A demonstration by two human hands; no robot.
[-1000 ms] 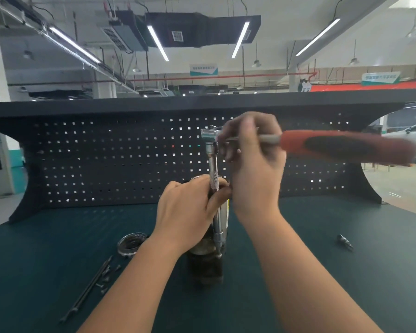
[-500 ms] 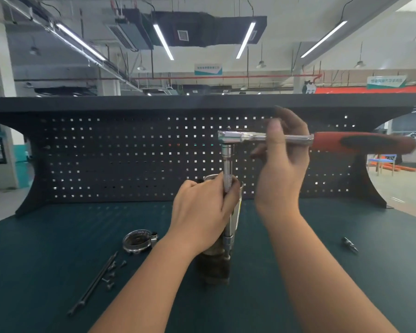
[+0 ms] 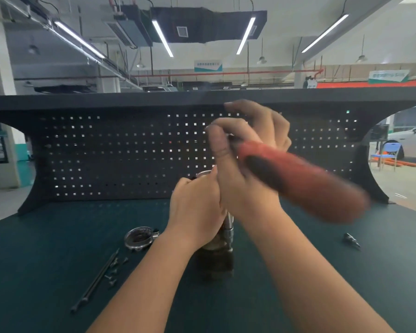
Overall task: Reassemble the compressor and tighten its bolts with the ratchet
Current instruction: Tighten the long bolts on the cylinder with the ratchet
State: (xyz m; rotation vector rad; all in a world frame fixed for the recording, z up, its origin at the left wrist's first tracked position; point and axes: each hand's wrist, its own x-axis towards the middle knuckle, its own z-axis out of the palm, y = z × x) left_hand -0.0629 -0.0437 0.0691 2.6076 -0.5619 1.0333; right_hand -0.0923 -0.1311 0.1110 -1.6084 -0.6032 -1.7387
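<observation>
Head view, and the ratchet (image 3: 298, 179) has swung round: half a second ago its red handle lay level, pointing right along the pegboard (image 3: 130, 155); now it angles down toward the near right, blurred with motion. The right hand (image 3: 245, 164) grips the metal shank just beyond the red grip, fingers curled over it and thumb pressed down the near side. It sits closer to the centre than before, right above the left hand (image 3: 197, 212).

The left hand holds as it did, fingers wrapped round the top of the compressor (image 3: 215, 260), which stands upright on the green table (image 3: 58, 260), dead centre and near. The chrome extension (image 3: 228, 227) shows just below the two hands, running down beside the compressor body; its upper part is hidden behind them.

Left of the compressor, nothing has shifted: the round metal ring part (image 3: 139, 237) lies just beside the left forearm, and nearer still the long thin rod (image 3: 95, 282) with small loose bolts (image 3: 113, 270) scattered beside it. Far off to the right, a small metal bit (image 3: 351, 240) rests alone.
</observation>
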